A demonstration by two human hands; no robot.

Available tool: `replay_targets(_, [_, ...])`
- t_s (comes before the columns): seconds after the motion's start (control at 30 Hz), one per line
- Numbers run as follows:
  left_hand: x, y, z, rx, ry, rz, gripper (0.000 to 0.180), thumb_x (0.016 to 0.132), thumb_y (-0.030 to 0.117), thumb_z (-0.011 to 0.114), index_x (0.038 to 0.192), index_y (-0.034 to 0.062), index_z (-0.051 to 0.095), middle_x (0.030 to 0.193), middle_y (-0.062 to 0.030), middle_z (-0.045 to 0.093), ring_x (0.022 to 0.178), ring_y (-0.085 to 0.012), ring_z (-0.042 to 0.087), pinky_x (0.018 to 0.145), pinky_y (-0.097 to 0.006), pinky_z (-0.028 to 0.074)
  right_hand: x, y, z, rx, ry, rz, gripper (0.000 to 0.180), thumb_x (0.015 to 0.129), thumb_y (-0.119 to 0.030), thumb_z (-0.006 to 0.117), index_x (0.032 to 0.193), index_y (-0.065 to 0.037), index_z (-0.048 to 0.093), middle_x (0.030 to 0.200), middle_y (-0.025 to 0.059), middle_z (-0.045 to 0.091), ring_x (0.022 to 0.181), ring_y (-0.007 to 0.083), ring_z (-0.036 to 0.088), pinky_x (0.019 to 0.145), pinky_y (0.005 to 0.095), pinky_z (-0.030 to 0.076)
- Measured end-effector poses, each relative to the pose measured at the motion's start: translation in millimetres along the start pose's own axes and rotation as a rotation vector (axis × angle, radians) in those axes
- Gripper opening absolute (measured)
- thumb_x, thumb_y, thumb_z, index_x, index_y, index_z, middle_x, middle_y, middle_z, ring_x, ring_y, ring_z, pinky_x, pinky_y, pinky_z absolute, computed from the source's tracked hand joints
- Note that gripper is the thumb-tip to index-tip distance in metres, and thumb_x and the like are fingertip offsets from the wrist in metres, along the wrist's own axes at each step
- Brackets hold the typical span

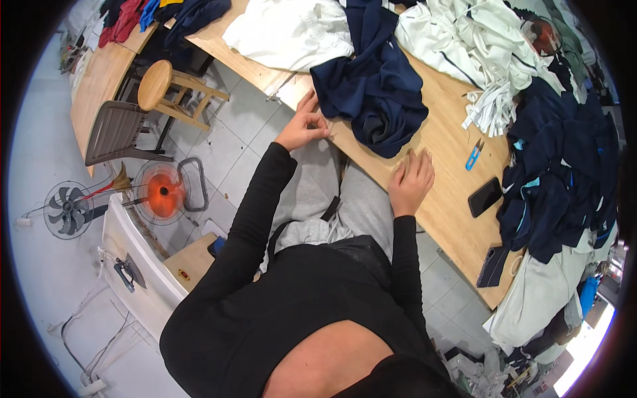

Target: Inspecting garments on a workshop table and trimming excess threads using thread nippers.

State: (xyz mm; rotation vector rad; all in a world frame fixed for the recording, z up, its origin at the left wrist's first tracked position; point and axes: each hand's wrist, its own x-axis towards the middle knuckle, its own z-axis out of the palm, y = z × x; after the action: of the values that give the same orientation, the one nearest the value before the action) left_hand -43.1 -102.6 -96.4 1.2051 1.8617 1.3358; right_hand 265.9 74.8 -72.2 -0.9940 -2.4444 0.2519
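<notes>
My left hand (304, 127) is at the near edge of the wooden table (458, 219), left of a bunched navy garment (371, 99). Its thumb and forefinger are pressed together, and whatever they may pinch is too small to make out. My right hand (411, 182) rests on the tabletop with fingers stretched forward, just short of the navy cloth and holding nothing. The navy garment lies crumpled between and beyond both hands. To the right of my right hand are blue-handled thread snips (474, 156) and a black phone (485, 197).
White garments (292, 33) and a white heap (458, 40) cover the far table. Navy clothes (557, 172) pile up at right, beside white strips (491, 108). At left stand a stool (156, 86), a chair (113, 131), an orange fan (162, 191) and an iron (127, 273) on a board.
</notes>
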Motion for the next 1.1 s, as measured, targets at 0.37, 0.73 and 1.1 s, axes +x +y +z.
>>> replay_targets(0.37, [-3,5,7,-0.125,0.044,-0.072,0.012,0.083,0.017,0.085,0.081,0.0101,0.076,0.181,-0.0189,0.027,0.171,-0.0355,-0.002,0.134,-0.048,0.010,2,0,-9,0.000,-0.018,0.025,0.046,0.098,-0.015,0.065,0.142,-0.006,0.066,0.159,0.0244,0.054,0.152,0.0412,0.045,0.127,0.0563,0.030])
replay_targets(0.73, [3,-4,4,-0.069,0.046,-0.053,0.013,0.083,0.014,0.087,0.080,0.0092,0.075,0.180,-0.0152,0.032,0.171,-0.0373,0.002,0.133,-0.050,0.015,8,-2,-11,-0.005,-0.051,0.045,0.047,0.096,-0.015,0.065,0.142,-0.006,0.065,0.159,0.0243,0.053,0.153,0.0414,0.045,0.127,0.0570,0.029])
replay_targets(1.1, [0,9,3,-0.100,0.054,-0.088,0.014,0.084,0.016,0.087,0.080,0.0104,0.075,0.181,-0.0151,0.029,0.171,-0.0357,0.002,0.134,-0.050,0.012,7,-1,-7,-0.011,-0.056,0.038,0.045,0.097,-0.014,0.065,0.141,-0.004,0.065,0.160,0.0248,0.052,0.153,0.0424,0.043,0.128,0.0572,0.029])
